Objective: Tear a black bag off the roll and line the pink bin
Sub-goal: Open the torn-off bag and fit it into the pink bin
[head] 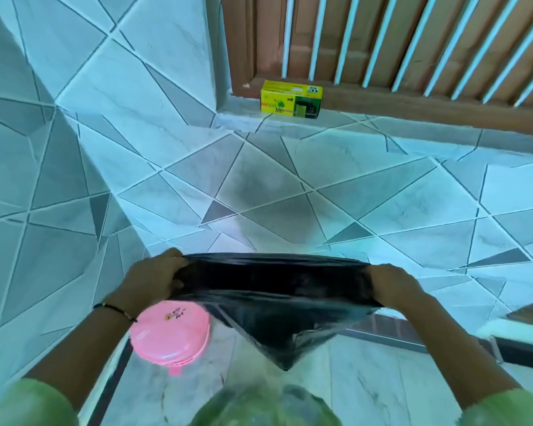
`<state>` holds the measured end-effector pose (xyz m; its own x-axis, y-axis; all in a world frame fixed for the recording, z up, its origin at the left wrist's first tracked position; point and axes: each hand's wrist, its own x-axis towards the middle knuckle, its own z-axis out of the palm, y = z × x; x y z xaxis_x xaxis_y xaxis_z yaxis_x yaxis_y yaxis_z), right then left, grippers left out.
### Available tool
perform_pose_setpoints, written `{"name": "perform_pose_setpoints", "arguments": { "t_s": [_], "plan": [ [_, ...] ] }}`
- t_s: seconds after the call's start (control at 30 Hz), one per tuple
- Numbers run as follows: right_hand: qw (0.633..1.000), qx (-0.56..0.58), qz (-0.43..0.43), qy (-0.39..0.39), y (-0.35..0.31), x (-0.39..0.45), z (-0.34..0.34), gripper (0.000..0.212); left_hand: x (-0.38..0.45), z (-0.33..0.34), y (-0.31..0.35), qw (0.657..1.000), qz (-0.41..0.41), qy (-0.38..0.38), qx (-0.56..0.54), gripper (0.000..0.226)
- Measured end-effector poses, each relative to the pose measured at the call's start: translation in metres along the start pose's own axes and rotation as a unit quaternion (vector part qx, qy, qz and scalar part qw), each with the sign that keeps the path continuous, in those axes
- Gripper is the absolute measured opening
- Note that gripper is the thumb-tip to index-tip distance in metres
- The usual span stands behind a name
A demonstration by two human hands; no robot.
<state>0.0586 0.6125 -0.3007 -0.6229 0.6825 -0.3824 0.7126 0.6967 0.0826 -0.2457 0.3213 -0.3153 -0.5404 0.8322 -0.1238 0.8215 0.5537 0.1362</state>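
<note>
Black bag (277, 302): stretched wide between the two hands, mouth pulled open along the top, the rest hanging down to a point below and between them.
Left hand (157, 279): curled tight on the bag's left edge, fingers folded over the plastic, thumb on the near side; a thin dark bracelet (114, 309) sits on the wrist.
Right hand (394, 287): clenched on the bag's right edge, knuckles up, plastic bunched under the fingers.
Gap between the hands: wide, the bag's rim taut across it.
Pink bin (170, 336): just below the left hand and wrist, on the pale floor; its round pink top faces up, with small dark writing on it. The bag's left fold hangs just beside it, and I cannot tell whether they touch.
Yellow box (291, 99): well beyond both hands, on the tiled ledge (366, 127) at the foot of a brown slatted door (397, 41); printed green and black on its front.
Tiled floor (259, 186): grey and white triangles, filling the space from the hands to the ledge.
Sleeves (28, 404): green, at the bottom corners near the forearms.
</note>
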Motion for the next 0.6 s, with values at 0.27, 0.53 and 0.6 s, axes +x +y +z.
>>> {"name": "perform_pose_setpoints", "arguments": {
  "t_s": [0.27,0.53,0.6],
  "plan": [
    [0.996,-0.067,-0.062,0.009,-0.041,0.003,-0.013,0.030,-0.046,0.009,-0.019,0.995,-0.092,-0.025,0.039,0.046],
    [0.991,-0.098,-0.079,0.034,-0.106,0.005,-0.011,0.035,-0.087,0.019,-0.074,0.987,-0.145,-0.046,0.058,0.045],
    [0.992,-0.093,-0.075,0.029,-0.128,0.004,-0.011,0.037,-0.095,0.015,-0.094,0.985,-0.151,-0.045,0.064,0.048]
  ]
}}
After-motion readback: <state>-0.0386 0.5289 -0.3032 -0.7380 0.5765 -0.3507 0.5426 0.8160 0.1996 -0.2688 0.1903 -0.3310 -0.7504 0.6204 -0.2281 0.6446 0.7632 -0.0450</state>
